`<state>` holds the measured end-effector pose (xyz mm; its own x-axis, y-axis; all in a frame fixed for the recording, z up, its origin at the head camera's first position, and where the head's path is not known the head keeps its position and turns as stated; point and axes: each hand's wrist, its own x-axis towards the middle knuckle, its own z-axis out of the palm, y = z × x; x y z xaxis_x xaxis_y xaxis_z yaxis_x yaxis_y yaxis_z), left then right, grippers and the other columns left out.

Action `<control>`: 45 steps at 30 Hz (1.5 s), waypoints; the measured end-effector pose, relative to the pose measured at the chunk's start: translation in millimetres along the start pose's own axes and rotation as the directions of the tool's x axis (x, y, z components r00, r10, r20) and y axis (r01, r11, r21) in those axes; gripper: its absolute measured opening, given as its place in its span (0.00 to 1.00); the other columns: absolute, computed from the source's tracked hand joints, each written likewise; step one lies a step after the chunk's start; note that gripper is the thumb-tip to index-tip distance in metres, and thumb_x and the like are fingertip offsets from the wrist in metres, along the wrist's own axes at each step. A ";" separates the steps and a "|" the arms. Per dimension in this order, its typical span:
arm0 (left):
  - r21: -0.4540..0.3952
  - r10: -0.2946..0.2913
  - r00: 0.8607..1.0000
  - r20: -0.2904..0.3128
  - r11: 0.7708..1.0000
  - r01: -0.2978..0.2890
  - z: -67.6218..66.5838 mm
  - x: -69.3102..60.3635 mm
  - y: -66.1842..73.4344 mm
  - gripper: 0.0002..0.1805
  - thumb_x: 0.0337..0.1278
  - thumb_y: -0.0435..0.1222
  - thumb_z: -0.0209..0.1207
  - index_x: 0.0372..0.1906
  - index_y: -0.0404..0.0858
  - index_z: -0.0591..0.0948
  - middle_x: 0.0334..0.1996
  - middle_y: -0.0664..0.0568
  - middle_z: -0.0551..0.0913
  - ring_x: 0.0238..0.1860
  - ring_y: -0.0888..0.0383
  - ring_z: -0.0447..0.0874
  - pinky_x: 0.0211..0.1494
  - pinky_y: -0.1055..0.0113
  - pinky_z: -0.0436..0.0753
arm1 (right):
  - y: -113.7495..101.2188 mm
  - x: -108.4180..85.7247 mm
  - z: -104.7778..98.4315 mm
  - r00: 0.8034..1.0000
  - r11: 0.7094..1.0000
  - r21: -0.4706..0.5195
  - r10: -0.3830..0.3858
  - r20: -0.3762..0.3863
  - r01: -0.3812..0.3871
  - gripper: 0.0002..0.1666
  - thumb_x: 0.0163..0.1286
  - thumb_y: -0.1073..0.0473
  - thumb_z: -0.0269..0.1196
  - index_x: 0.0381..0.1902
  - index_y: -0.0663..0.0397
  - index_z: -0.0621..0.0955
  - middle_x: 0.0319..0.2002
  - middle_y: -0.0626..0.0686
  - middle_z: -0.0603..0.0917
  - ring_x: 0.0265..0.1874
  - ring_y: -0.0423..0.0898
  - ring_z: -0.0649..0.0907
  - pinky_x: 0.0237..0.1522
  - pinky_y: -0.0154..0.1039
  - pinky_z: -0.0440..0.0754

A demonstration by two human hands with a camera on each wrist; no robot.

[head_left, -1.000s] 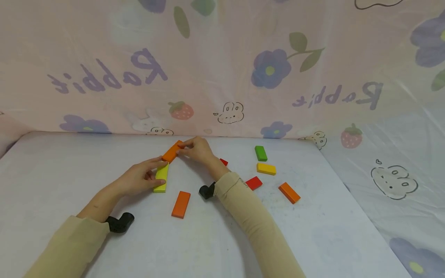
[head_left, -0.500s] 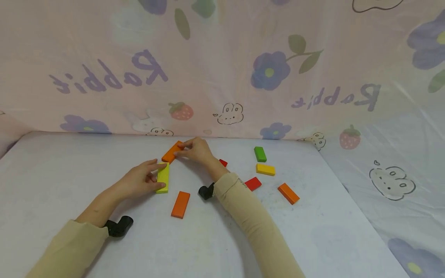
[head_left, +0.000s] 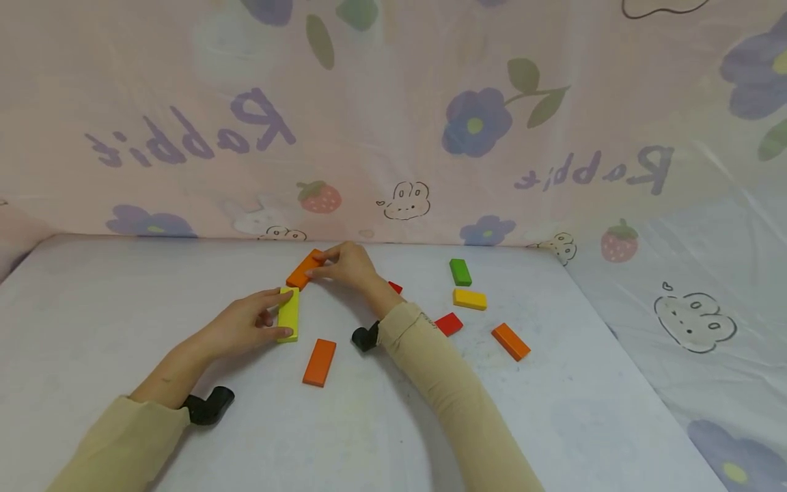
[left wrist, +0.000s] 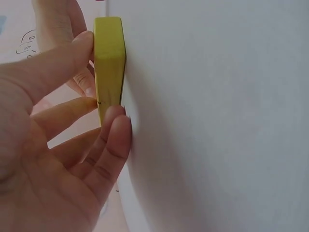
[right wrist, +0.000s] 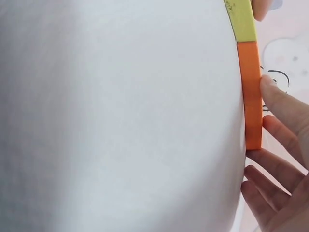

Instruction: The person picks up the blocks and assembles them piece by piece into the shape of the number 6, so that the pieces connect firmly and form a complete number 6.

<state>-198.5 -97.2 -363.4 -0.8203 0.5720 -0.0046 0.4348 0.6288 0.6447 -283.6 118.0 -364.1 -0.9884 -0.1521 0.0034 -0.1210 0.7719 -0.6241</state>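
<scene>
A yellow block (head_left: 288,316) lies flat on the white table, with my left hand (head_left: 246,324) holding it between the thumb at its near end and a finger at its far end. In the left wrist view the yellow block (left wrist: 110,63) stands out from the fingers. Just beyond it sits an orange block (head_left: 304,268), slanted to the right. My right hand (head_left: 349,265) holds that block by its right end. The right wrist view shows the orange block (right wrist: 251,94) end to end with the yellow block (right wrist: 242,21), seemingly touching.
Another orange block (head_left: 320,363) lies nearer to me. On the right are a green block (head_left: 460,272), a yellow-orange block (head_left: 470,299), a red block (head_left: 449,324) and an orange block (head_left: 511,342). A second red block (head_left: 395,287) is partly behind my right arm. A printed curtain (head_left: 369,137) hangs behind.
The yellow block has shifted slightly to the right under my left hand, and the left fingers have settled lower on it. The right hand and its orange block have barely moved.
</scene>
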 end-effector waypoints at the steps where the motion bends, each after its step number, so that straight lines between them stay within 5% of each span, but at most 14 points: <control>1: 0.002 -0.001 1.000 -0.003 1.000 0.001 0.5 0.4 -0.2 0.37 0.56 0.45 0.65 0.67 0.31 0.68 0.66 0.29 0.64 0.37 0.57 0.71 0.39 0.65 0.73 | -0.1 0.0 -0.2 1.000 1.000 0.000 0.002 0.000 -0.002 0.23 0.53 0.45 0.73 0.47 0.45 0.87 0.50 0.46 0.85 0.44 0.41 0.76 0.40 0.31 0.69; 12: -0.009 -0.012 1.000 -0.006 1.000 0.012 1.7 0.3 2.7 0.37 0.56 0.43 0.64 0.67 0.30 0.67 0.67 0.28 0.62 0.35 0.57 0.71 0.38 0.66 0.71 | -0.6 -0.7 -1.4 1.000 1.000 0.024 0.002 0.003 -0.002 0.23 0.54 0.46 0.73 0.47 0.45 0.87 0.51 0.46 0.85 0.41 0.42 0.75 0.37 0.30 0.67; 24: -0.009 -0.004 1.000 -0.024 1.000 0.004 3.5 -1.5 2.4 0.37 0.56 0.43 0.65 0.67 0.30 0.68 0.67 0.29 0.64 0.36 0.57 0.70 0.39 0.65 0.72 | 2.4 -6.2 -7.3 0.999 0.994 0.111 -0.009 0.039 0.005 0.28 0.58 0.46 0.70 0.56 0.44 0.82 0.58 0.48 0.81 0.55 0.46 0.78 0.55 0.37 0.76; 45: 0.057 -0.029 0.999 -0.014 0.998 0.030 6.2 1.1 6.3 0.38 0.56 0.45 0.64 0.67 0.30 0.67 0.70 0.29 0.57 0.35 0.57 0.72 0.38 0.65 0.73 | 5.7 -59.4 -23.4 0.995 0.977 0.214 -0.007 0.102 -0.015 0.28 0.59 0.41 0.68 0.58 0.37 0.80 0.59 0.43 0.80 0.58 0.44 0.79 0.57 0.47 0.78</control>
<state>-194.4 -89.4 -364.1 -0.8374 0.5464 -0.0128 0.4308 0.6743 0.5999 -227.7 145.9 -349.5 -0.9729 -0.2198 -0.0715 -0.0840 0.6243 -0.7766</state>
